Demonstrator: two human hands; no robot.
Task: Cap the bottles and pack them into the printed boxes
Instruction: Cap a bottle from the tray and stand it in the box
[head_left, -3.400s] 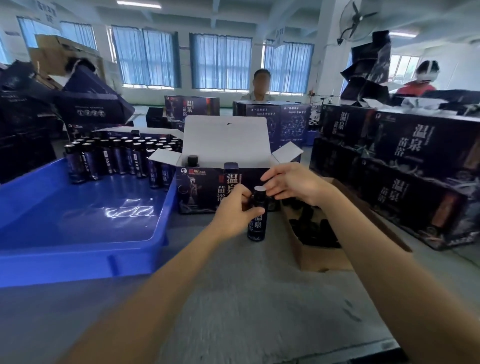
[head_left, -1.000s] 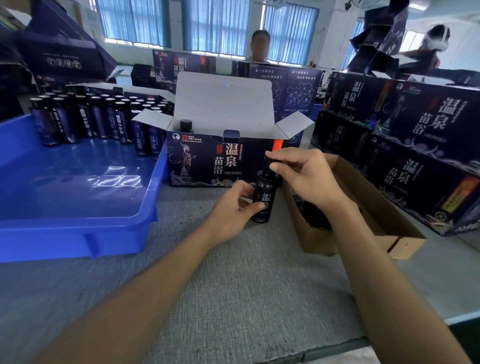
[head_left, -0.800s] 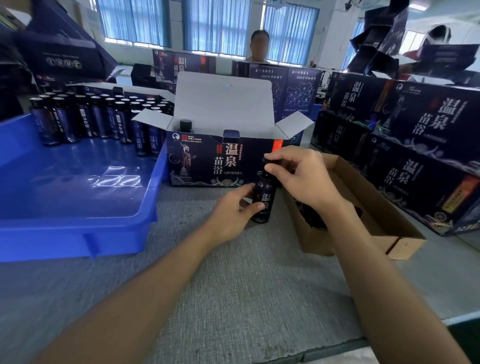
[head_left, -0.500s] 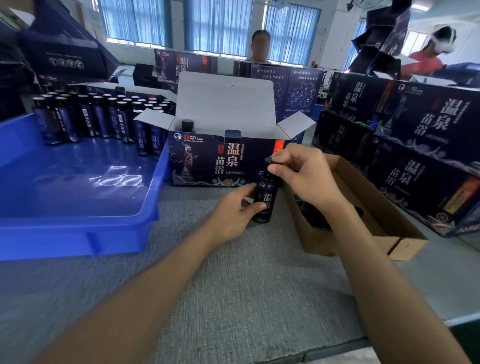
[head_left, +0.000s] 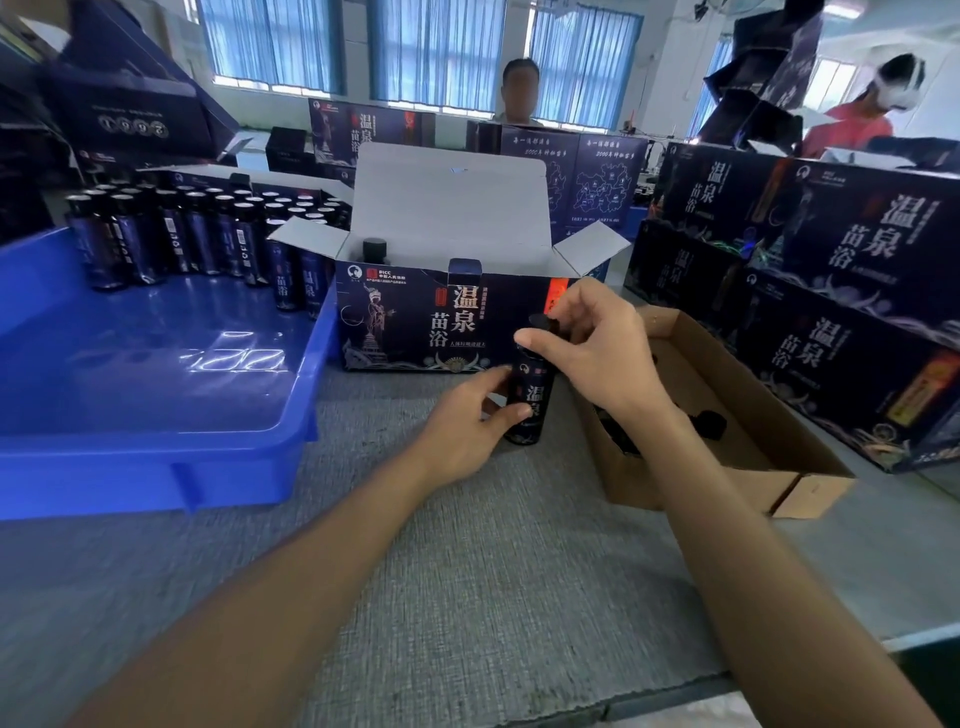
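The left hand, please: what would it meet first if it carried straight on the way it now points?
The left hand grips the bottle; straight beyond that, the front of the printed box probably comes next, though the depth between them is unclear.

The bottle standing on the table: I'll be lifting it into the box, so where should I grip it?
Take the bottle probably around its straight labelled body, below the cap, coming from the left. It stands upright and round, the left hand holds it there, and the brown carton crowds its right.
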